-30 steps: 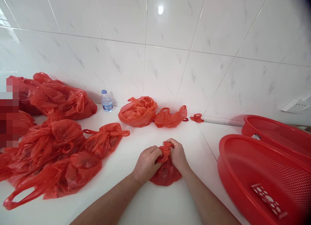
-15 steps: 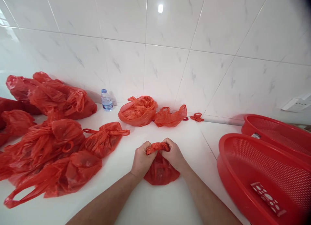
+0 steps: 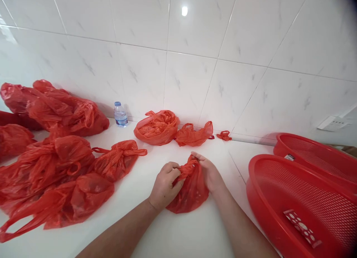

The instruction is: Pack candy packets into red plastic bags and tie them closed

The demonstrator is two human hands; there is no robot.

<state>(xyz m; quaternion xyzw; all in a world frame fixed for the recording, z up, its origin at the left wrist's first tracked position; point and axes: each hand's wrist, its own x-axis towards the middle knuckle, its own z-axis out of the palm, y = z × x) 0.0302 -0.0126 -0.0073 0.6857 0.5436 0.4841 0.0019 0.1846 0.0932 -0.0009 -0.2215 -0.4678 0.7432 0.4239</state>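
A thin red plastic bag (image 3: 191,193) rests on the white tabletop between my hands, its top gathered and twisted. From the left side, my left hand (image 3: 167,185) pinches the gathered neck between thumb and fingers. On the other side, my right hand (image 3: 209,172) has its fingertips closed on the top end of the twist, its palm against the bag's side. What lies inside the bag is only dimly visible through the film.
Several red plastic bags (image 3: 67,161) are heaped at the left, near a small water bottle (image 3: 121,116). By the tiled wall lie a round red bag (image 3: 157,129), a crumpled bag (image 3: 195,136) and a small knotted piece (image 3: 224,135). Red plastic baskets (image 3: 256,187) stand at the right.
My right hand has turned and shifted up along the bag's right side. The rolled top edge is now twisted into a slanted neck. My left hand has changed its hold slightly.
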